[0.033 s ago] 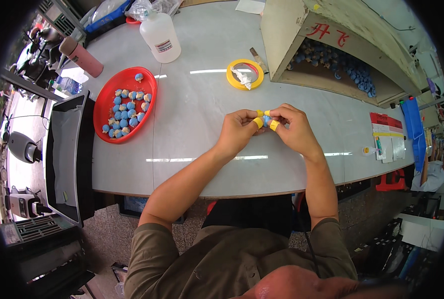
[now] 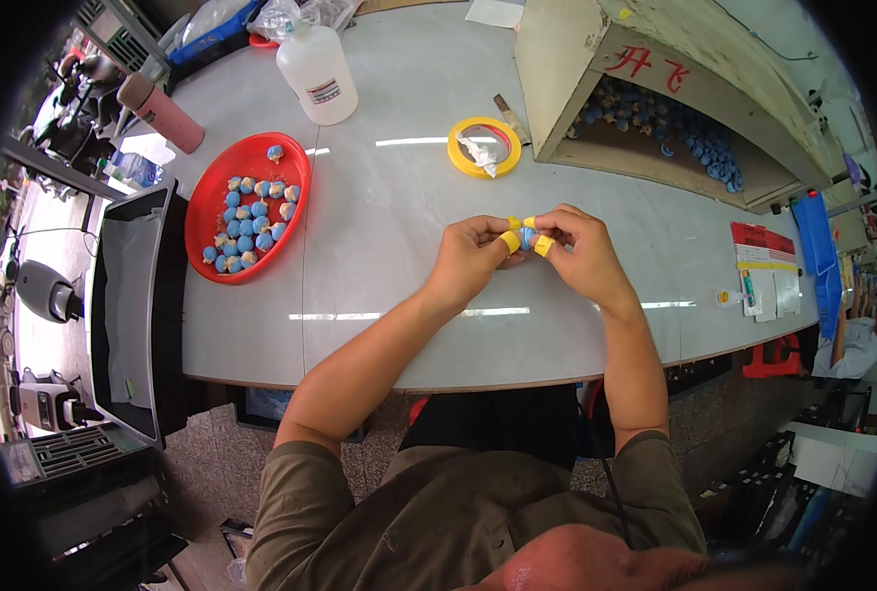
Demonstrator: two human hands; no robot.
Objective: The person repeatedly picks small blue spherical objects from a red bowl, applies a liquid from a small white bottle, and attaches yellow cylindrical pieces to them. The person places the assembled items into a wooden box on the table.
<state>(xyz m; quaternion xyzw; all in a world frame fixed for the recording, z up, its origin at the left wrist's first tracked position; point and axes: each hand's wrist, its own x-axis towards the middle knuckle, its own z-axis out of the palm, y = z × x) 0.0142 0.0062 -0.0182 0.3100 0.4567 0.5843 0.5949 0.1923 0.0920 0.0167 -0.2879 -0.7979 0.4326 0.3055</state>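
Note:
Over the middle of the grey table, both my hands pinch one small blue piece [image 2: 527, 237]. My left hand [image 2: 470, 254] grips it from the left between thumb and fingers. From the right, my right hand [image 2: 581, 254] holds the same piece with thumb and forefinger. Yellow tape wraps the thumb and finger tips of both hands. Most of the piece is hidden by the fingers, so its exact kind does not show. Similar round blue pieces with pale beige parts [image 2: 260, 225] lie in a red oval tray [image 2: 220, 175] to the left.
Beyond my hands lie a yellow tape roll [image 2: 455, 155] with white scrap on it and a flat blade tool [image 2: 510, 116]. A clear bottle [image 2: 320, 79] and a pink flask [image 2: 168, 116] stand far left. A shelf box [image 2: 567, 98] holds blue pieces; a black bin [image 2: 168, 325] hangs left.
My right thumb has shifted slightly on the blue piece. Otherwise both hands keep their place.

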